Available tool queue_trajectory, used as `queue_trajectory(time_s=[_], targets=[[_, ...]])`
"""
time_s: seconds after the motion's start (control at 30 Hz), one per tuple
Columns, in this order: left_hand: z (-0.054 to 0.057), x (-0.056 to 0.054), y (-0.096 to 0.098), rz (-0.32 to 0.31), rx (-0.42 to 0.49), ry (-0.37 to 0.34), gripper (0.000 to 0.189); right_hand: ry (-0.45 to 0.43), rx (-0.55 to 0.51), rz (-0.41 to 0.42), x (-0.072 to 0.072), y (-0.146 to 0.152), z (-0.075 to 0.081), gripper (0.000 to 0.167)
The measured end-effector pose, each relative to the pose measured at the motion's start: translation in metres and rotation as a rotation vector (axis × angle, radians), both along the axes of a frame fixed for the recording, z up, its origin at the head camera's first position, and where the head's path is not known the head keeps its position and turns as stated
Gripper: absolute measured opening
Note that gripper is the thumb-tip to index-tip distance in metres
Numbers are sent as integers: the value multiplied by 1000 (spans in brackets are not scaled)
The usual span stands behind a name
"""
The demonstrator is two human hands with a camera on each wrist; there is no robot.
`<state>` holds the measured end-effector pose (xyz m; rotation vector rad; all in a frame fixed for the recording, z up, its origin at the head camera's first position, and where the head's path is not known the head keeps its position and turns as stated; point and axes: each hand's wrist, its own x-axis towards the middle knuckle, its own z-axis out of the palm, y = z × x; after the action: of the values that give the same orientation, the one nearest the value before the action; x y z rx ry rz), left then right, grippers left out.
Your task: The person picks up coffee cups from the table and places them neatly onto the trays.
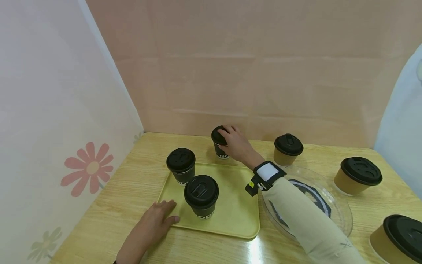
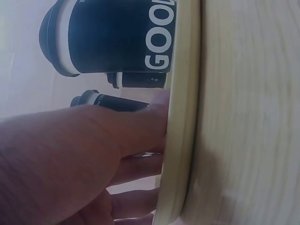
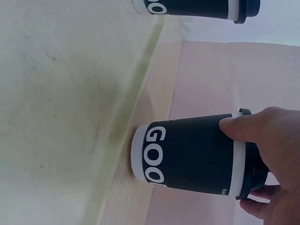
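My right hand (image 1: 238, 146) grips a black paper coffee cup (image 3: 192, 154) around its black lid, thumb on one side and fingers on the other. That cup stands upright on the table just behind the yellow tray (image 1: 235, 205). With its fingers spread, my left hand (image 1: 157, 222) rests on the tray's left front edge; the left wrist view shows its fingers reaching over the rim. Two more black lidded cups stand on the tray, one at the back left (image 1: 181, 165) and another nearer the middle (image 1: 202, 196).
A clear round plate (image 1: 343, 216) with a dark design lies right of the tray, partly under my right sleeve. Brown cups with black lids stand around it: one behind (image 1: 284, 156), one to the right (image 1: 352, 181), one at the front right (image 1: 392, 242). Walls border the table.
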<state>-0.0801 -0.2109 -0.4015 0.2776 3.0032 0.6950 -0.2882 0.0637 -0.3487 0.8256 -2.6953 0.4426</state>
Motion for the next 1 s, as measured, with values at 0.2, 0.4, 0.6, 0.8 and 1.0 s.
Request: queue_trajectory(time_s=[0.2,0.4,0.6,0.8,1.0], targets=[[-1,1,-3,-14,-7,4,62,16,-26,-1,3,4,4,55],[-1,-1,-3,-13,1,-21,66,39,-29,-2,8,8,8,54],[1,-1,-4,-5,-3,-42,66,81,-38,5,16,11,13,55],[2,-2,-5,-9,6,-37,65,115,-40,16,23,14,18,56],[1,-2,-5,-17,9,-33,65,141,-32,25,30,16,18,55]])
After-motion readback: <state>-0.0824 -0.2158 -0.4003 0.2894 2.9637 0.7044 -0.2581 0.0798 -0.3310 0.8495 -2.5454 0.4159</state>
